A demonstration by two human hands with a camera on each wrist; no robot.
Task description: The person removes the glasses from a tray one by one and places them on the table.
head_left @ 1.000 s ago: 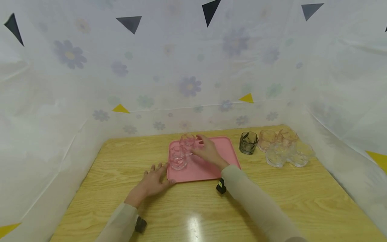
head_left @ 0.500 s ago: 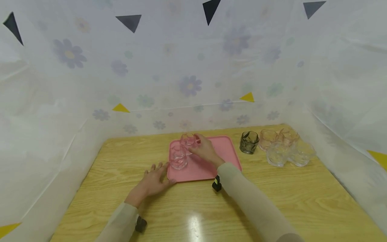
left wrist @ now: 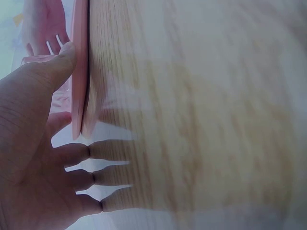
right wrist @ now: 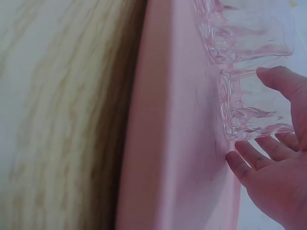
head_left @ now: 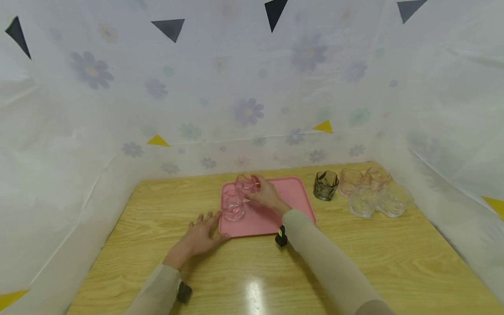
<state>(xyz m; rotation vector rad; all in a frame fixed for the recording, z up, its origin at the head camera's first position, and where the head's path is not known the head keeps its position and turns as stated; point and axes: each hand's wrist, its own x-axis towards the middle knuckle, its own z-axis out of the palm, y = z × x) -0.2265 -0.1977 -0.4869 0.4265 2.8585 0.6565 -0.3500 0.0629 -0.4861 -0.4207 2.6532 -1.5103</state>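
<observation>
A pink tray (head_left: 260, 221) lies on the wooden table with two clear drinking glasses at its left end. The nearer clear glass (head_left: 234, 211) stands upright by the tray's left rim. Behind it stands the other clear glass (head_left: 245, 183), held by my right hand (head_left: 265, 194) between thumb and fingers; in the right wrist view its fingertips (right wrist: 236, 160) lie low by the tray surface. My left hand (head_left: 201, 235) rests at the tray's front-left corner, fingers spread on the table. Its thumb (left wrist: 64, 60) touches the front rim in the left wrist view.
Right of the tray stands a dark grey glass (head_left: 325, 185). Beyond it are two amber-pink glasses (head_left: 350, 181) and two clear glasses (head_left: 362, 202), grouped close together. White patterned sheeting (head_left: 248, 87) walls the table's back and sides.
My right hand has shifted slightly left, closer against the rear clear glass. The left hand stays at the tray corner, and the glasses keep their places.
</observation>
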